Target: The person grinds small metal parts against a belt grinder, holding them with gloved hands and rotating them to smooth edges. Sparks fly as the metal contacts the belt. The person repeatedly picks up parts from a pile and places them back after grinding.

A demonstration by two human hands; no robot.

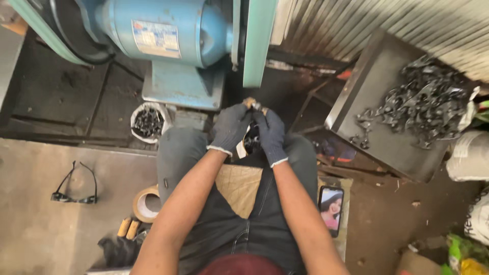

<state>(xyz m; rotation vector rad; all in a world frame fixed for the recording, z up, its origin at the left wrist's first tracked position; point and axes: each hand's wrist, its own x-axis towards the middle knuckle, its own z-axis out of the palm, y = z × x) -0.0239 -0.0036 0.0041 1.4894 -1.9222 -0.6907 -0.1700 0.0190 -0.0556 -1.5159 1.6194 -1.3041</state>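
Hands gloved in dark grey knit, both raised together just near the lower end of the pale green vertical belt guard [259,40] of the blue electric motor machine [173,35]. Left hand [229,127]: fingers curled closed around a small dark metal part with a tan tip [253,106], held at centre of the scene. Right hand [270,133]: fingers likewise folded shut on the same part from the right side; the two hands touch. A second dark object sits between the palms, too hidden to identify.

Surroundings: white round container of dark metal pieces [148,122] left of the knees; grey tilted metal tray holding a heap of dark metal pieces [387,137] at far right; black safety glasses [75,191] on the left floor; brown tape roll [145,204] near the left thigh; smartphone with lit screen [331,210] by the right thigh.
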